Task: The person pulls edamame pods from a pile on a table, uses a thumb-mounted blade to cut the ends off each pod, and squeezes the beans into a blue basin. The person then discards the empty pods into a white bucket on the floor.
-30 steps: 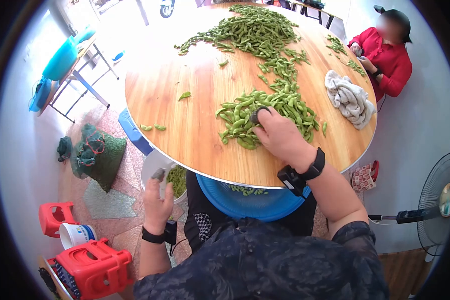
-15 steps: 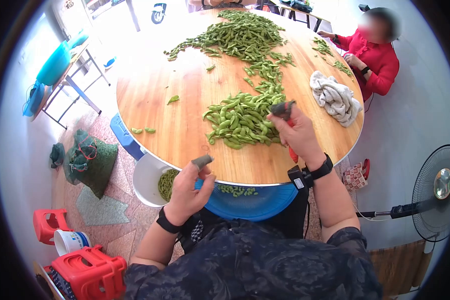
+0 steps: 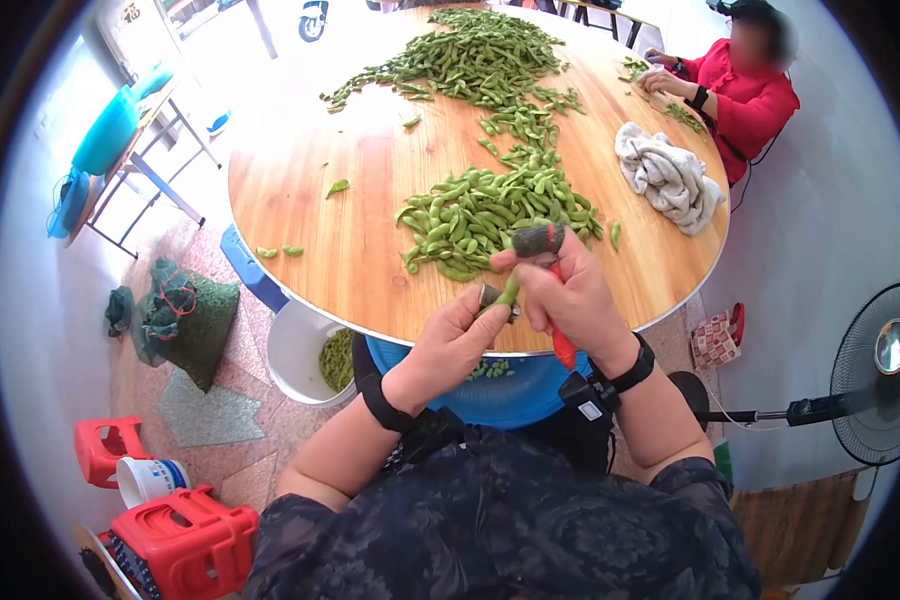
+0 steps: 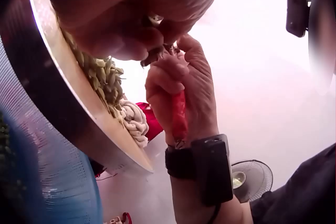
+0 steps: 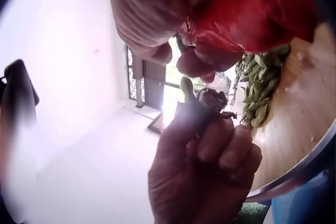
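Between thumb and covered finger, my left hand pinches a green soybean pod over the table's near edge. The pod stands up from the fingertips in the right wrist view. My right hand grips a slim red-handled tool; its working end is hidden by the fingers. Dark cloth covers the right index finger, with a red band round it. Both hands meet at the pod, right fingertips close over it. Just beyond lies a pile of soybean pods.
A larger pod heap covers the far side of the round wooden table. A crumpled towel lies at right, near a person in red. Below the near edge are a blue basin and a white bucket.
My left hand has risen from beside the bucket to the table's near edge and now pinches a pod. My right hand has left the pile with the red-handled tool and come to meet it.
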The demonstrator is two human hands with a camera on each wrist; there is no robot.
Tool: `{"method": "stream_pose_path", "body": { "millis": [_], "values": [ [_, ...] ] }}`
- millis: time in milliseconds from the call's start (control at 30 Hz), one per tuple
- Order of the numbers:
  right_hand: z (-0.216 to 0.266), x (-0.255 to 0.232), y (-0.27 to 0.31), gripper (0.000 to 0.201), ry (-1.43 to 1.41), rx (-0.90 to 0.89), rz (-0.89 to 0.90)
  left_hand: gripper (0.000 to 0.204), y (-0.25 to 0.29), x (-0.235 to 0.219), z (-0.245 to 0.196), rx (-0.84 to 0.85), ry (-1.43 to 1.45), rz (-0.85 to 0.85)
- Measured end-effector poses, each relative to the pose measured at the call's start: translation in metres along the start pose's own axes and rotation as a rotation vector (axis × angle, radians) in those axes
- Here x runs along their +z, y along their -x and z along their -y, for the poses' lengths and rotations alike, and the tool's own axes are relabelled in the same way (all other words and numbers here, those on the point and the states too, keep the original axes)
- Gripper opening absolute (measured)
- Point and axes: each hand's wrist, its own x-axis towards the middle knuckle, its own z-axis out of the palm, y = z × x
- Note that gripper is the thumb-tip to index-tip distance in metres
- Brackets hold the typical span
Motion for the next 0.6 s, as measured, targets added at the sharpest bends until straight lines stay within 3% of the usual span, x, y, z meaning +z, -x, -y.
{"method": "stream_pose_path", "body": {
  "millis": [67, 167, 200, 233, 300, 333, 367, 433, 467, 600],
  "values": [
    [-0.002, -0.003, 0.001, 0.013, -0.145, 0.046, -0.089, 0.019, 0.007, 0.001, 0.001, -0.033, 0.019, -0.116],
    [-0.004, -0.006, 0.006, 0.017, -0.285, 0.151, -0.134, 0.019, 0.015, -0.004, 0.003, -0.025, -0.024, -0.140],
    [-0.008, -0.006, 0.012, 0.021, -0.246, 0.007, -0.126, 0.019, 0.017, -0.005, 0.003, -0.026, -0.024, -0.144],
    [-0.010, -0.004, 0.014, 0.021, -0.247, 0.011, -0.123, 0.020, 0.020, -0.006, 0.003, -0.002, -0.055, -0.163],
    [-0.010, 0.001, 0.018, 0.021, 0.393, -0.679, -0.190, 0.020, 0.025, -0.007, 0.005, 0.011, -0.079, -0.186],
    [-0.009, -0.005, 0.015, 0.022, 0.510, -0.742, -0.117, 0.020, 0.025, -0.009, 0.006, 0.036, -0.099, -0.205],
    [-0.015, -0.007, 0.016, 0.022, 0.514, -0.744, -0.122, 0.021, 0.023, -0.010, 0.006, 0.066, -0.120, -0.222],
    [-0.037, -0.014, 0.014, 0.021, 0.371, -0.264, -0.079, 0.020, 0.022, -0.009, 0.004, 0.060, -0.094, -0.236],
    [-0.045, -0.023, 0.011, 0.023, 0.548, -0.285, -0.014, 0.020, 0.022, -0.009, 0.005, 0.079, -0.107, -0.235],
    [-0.035, -0.014, 0.025, 0.023, 0.532, -0.343, -0.009, 0.018, 0.027, -0.010, 0.002, 0.047, -0.202, -0.201]
  ]
}}
